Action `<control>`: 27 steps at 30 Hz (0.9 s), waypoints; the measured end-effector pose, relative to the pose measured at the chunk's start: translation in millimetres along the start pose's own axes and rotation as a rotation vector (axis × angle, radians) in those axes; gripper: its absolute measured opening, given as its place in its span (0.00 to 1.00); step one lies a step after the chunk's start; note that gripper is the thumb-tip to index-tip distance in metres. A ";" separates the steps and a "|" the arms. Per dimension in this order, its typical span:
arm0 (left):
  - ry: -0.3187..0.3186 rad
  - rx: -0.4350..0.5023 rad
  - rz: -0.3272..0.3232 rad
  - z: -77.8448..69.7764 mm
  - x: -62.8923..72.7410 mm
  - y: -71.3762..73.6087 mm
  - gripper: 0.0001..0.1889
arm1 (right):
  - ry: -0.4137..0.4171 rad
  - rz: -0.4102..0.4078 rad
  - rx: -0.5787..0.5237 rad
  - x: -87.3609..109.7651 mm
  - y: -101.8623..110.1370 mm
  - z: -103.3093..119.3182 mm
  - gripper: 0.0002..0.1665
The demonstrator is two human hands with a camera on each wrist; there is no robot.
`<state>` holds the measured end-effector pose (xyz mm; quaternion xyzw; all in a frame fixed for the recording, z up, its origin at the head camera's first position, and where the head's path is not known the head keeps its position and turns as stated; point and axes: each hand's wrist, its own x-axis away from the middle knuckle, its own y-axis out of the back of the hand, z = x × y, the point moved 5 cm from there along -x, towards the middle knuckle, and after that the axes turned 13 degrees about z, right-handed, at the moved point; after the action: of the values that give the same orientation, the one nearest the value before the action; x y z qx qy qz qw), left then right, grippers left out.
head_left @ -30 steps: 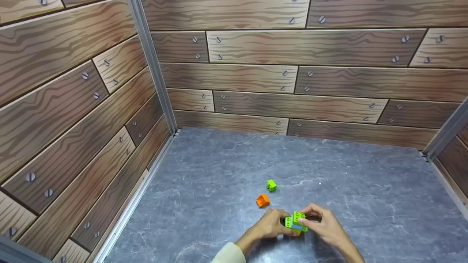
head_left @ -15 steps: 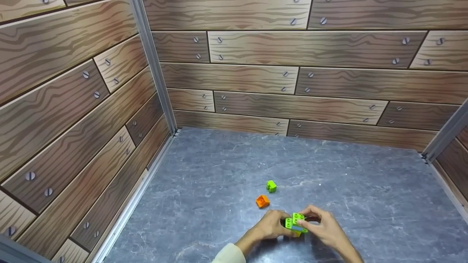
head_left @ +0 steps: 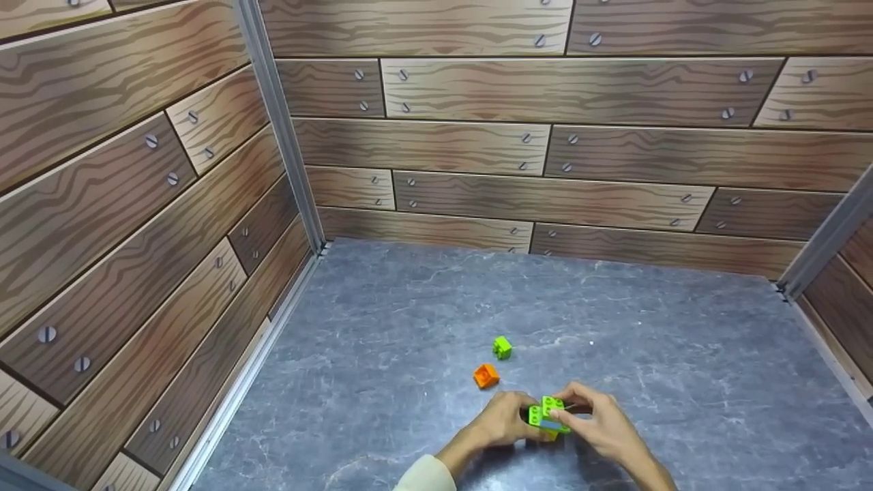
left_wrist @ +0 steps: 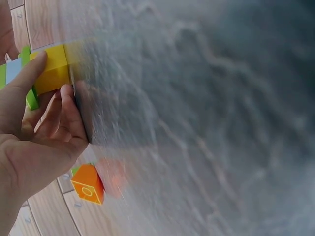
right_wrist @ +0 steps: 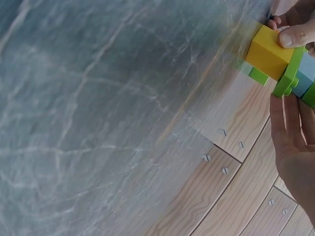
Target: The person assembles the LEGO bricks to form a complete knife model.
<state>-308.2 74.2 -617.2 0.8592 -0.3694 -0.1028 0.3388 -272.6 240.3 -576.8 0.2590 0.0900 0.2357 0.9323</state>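
Low over the floor, both hands hold one small stack of toy building bricks. A yellow brick forms its bottom, under a wider green plate. Above that come a light blue brick and a green brick on top. My left hand grips the lower part, its thumb lying against the yellow brick. From the other side, my right hand pinches the top green brick between thumb and fingers. Part of the stack is hidden behind the fingers.
Beyond the left hand, an orange brick lies tipped over on the grey marbled floor. A loose green brick is just behind it. Wood-patterned walls enclose the space at the back and sides.
The head view has turned very slightly, so everything sits a little further left. Both hands keep their hold on the stack, with no other clear movement.
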 end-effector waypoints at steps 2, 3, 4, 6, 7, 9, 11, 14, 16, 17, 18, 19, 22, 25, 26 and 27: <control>0.004 -0.003 0.002 0.4 0.1 -0.1 0.12 | 0.002 0.002 0.001 -0.7 0.4 0.4 0.11; 0.007 -0.004 -0.001 0.4 0.0 0.3 0.12 | 0.002 0.001 0.001 -1.2 0.7 0.6 0.11; 0.009 -0.004 0.000 0.6 -0.3 0.5 0.12 | 0.002 -0.003 0.000 -1.4 0.8 0.6 0.11; 0.016 -0.008 0.001 0.4 -0.9 1.6 0.12 | -0.004 -0.011 -0.010 -1.5 0.7 -0.1 0.11; 0.019 -0.008 0.003 0.3 -1.3 2.3 0.12 | -0.015 -0.017 -0.018 -1.6 0.5 -0.9 0.12; 0.023 -0.011 0.006 0.0 -1.7 3.4 0.12 | -0.045 -0.030 -0.034 -0.9 -0.5 -3.4 0.13; 0.023 -0.015 0.012 -0.3 -1.7 3.9 0.12 | -0.082 -0.042 -0.048 0.5 -2.1 -6.6 0.15; 0.023 -0.017 0.018 -0.1 -0.8 3.5 0.12 | -0.125 -0.044 -0.069 2.4 -5.2 -10.7 0.19; 0.025 -0.016 0.022 0.1 0.0 2.8 0.12 | -0.138 -0.037 -0.085 3.9 -7.0 -12.4 0.21; 0.027 -0.014 0.024 0.1 0.2 2.3 0.12 | -0.140 -0.032 -0.096 4.6 -7.7 -13.0 0.22; 0.031 -0.009 0.027 0.0 0.3 1.9 0.12 | -0.141 -0.028 -0.112 5.3 -8.1 -13.7 0.22; 0.036 -0.002 0.029 -0.1 0.3 1.7 0.12 | -0.142 -0.025 -0.126 5.8 -8.4 -14.7 0.23; 0.045 0.012 0.035 -0.1 -0.2 1.0 0.12 | -0.157 -0.011 -0.156 7.2 -9.2 -16.5 0.26; 0.040 0.025 0.032 0.0 -0.4 1.0 0.12 | -0.172 -0.006 -0.144 6.9 -10.6 -16.8 0.28; 0.036 0.025 0.027 0.1 -0.3 0.9 0.12 | -0.177 -0.007 -0.136 6.8 -11.1 -16.5 0.29; 0.032 0.025 0.022 -0.1 0.0 1.1 0.12 | -0.180 -0.012 -0.128 6.5 -11.6 -16.3 0.29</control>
<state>-308.8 73.8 -616.4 0.8609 -0.3744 -0.0808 0.3349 -267.1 241.8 -597.1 0.2185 -0.0079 0.2113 0.9527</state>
